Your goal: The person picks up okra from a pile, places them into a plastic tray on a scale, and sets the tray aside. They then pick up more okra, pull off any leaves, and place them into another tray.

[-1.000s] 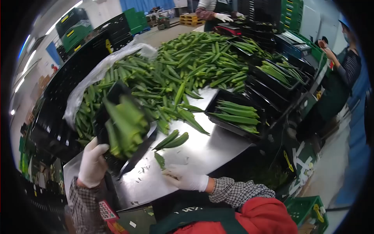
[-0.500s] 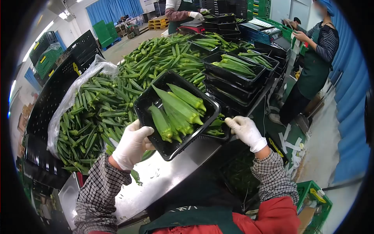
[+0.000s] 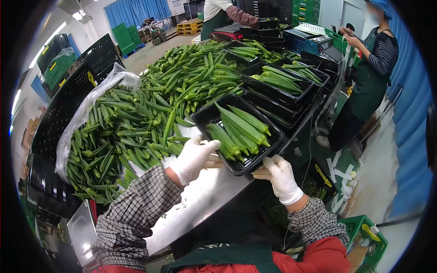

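Note:
A black plastic tray (image 3: 241,169) holding several green okra pods (image 3: 243,129) is tilted in front of me, over the right edge of the metal table (image 3: 207,193). My left hand (image 3: 195,159), in a white glove, grips the tray's left side with its thumb at the rim. At the near right corner, my gloved right hand (image 3: 277,177) has its fingers bent against the tray's edge. What lies under this tray is hidden. A large heap of loose okra (image 3: 191,82) spreads to the left and behind it.
Stacked black trays with okra (image 3: 280,84) stand behind on the right. A clear plastic liner (image 3: 86,107) edges the heap beside a black crate (image 3: 59,118). One co-worker (image 3: 373,68) stands right, another (image 3: 218,13) at the back. A green crate (image 3: 364,232) sits low right.
The okra tray has moved right and slightly down with my left hand. My right hand has shifted down and left, from a lower tray's corner to the near edge. The back co-worker's arm has reached right.

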Demonstrator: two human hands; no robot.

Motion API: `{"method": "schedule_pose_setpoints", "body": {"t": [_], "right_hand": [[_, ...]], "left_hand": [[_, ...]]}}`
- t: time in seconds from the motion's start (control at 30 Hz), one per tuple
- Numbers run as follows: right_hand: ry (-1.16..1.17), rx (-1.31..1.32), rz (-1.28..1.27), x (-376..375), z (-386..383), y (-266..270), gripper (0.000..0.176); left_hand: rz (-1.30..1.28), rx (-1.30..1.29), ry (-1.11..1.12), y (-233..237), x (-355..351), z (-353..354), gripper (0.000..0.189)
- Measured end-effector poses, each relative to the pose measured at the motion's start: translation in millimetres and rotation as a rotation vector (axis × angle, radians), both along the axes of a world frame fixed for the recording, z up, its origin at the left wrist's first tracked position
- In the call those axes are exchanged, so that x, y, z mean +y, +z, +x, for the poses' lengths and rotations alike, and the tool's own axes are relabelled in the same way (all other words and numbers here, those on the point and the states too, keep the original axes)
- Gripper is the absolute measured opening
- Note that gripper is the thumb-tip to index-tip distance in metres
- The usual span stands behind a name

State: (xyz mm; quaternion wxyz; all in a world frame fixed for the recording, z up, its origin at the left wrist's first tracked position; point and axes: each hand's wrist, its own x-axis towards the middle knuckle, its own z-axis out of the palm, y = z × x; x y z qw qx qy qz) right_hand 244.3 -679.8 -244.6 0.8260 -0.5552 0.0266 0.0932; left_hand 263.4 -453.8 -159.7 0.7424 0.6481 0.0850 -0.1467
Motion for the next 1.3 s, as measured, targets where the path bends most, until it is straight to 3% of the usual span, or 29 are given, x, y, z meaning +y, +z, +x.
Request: {"method": "schedule_pose_setpoints", "body": {"t": [0.23, 0.4, 0.57, 0.67, 0.77, 0.87, 0.97, 1.03, 1.07, 1.1, 1.17, 1.23, 1.3], "right_hand": [[0.201, 0.005, -0.167, -31, -5, -5, 0.026], [0.357, -0.044, -0.326, -25, -28, 2, 0.027], [0.56, -0.091, -0.352, 18, -42, 1, 0.022], [0.68, -0.292, -0.429, 60, -50, -5, 0.02], [0.748, -0.48, -0.512, 107, -55, -17, 0.019], [0.738, -0.633, -0.516, 146, -63, -39, 0.01], [0.572, -1.072, -0.615, 170, -71, -49, 0.007], [0.58, -1.069, -0.587, 171, -70, -47, 0.008], [0.577, -1.066, -0.578, 173, -71, -44, 0.008], [0.59, -1.044, -0.58, 172, -72, -43, 0.008], [0.599, -0.991, -0.595, 169, -72, -43, 0.008], [0.568, -1.036, -0.595, 170, -72, -45, 0.007], [0.54, -1.069, -0.597, 172, -72, -46, 0.006]], "left_hand": [[0.034, -0.068, -0.112, 0, -4, 14, 0.061], [0.07, -0.075, -0.248, -1, 1, 11, 0.052], [0.186, -0.163, -0.204, 10, 25, -4, 0.048], [0.289, -0.261, -0.155, 16, 64, -24, 0.046], [0.656, -0.372, -0.065, 15, 113, -51, 0.043], [1.341, -0.594, 0.147, 17, 181, -99, 0.037], [1.841, -0.607, 0.334, 68, 247, -146, 0.03], [2.168, -0.912, 0.59, 98, 301, -171, 0.024], [2.303, -0.666, 0.714, 116, 324, -187, 0.026], [2.549, -0.683, 0.778, 132, 348, -201, 0.022], [2.691, -0.18, 1.109, 145, 421, -232, 0.037], [2.334, 0.384, 1.093, 172, 436, -252, 0.045], [2.04, 0.583, 1.102, 175, 458, -265, 0.042]]}}
